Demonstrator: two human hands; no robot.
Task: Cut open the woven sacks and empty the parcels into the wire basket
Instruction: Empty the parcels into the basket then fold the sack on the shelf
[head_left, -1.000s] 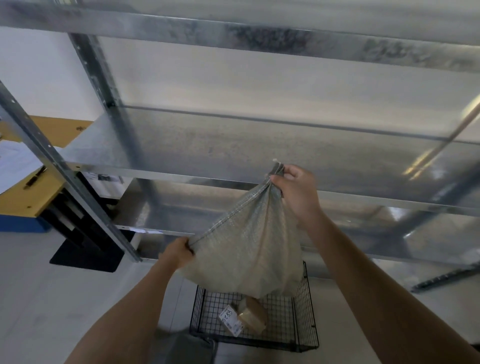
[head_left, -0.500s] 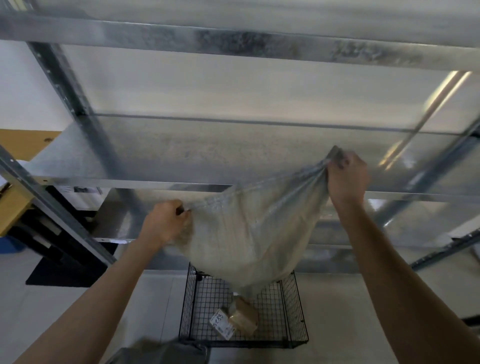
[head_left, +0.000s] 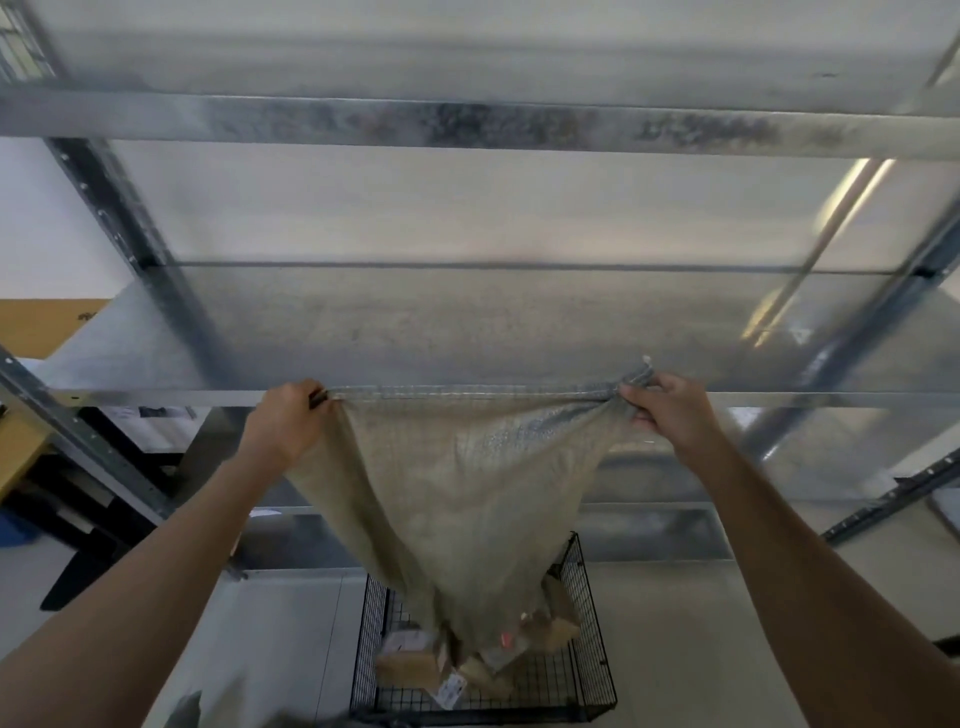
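A grey-green woven sack (head_left: 467, 499) hangs upside down, its stitched bottom edge stretched taut between my hands. My left hand (head_left: 288, 418) grips the left corner, my right hand (head_left: 672, 408) grips the right corner. The sack's lower end tapers down into the black wire basket (head_left: 597, 670) on the floor. Several brown cardboard parcels (head_left: 408, 667) with white labels lie in the basket under the sack's mouth, some blurred as if tumbling out.
A galvanised metal shelf rack (head_left: 467, 332) stands right behind the sack, with slanted uprights (head_left: 78, 441) on the left and right. A yellow desk (head_left: 21, 441) is at the far left. A grey sack corner (head_left: 182, 712) lies by the bottom edge.
Both hands have risen and spread apart, pulling the sack's bottom edge level and taut. More parcels have dropped into the basket than before.
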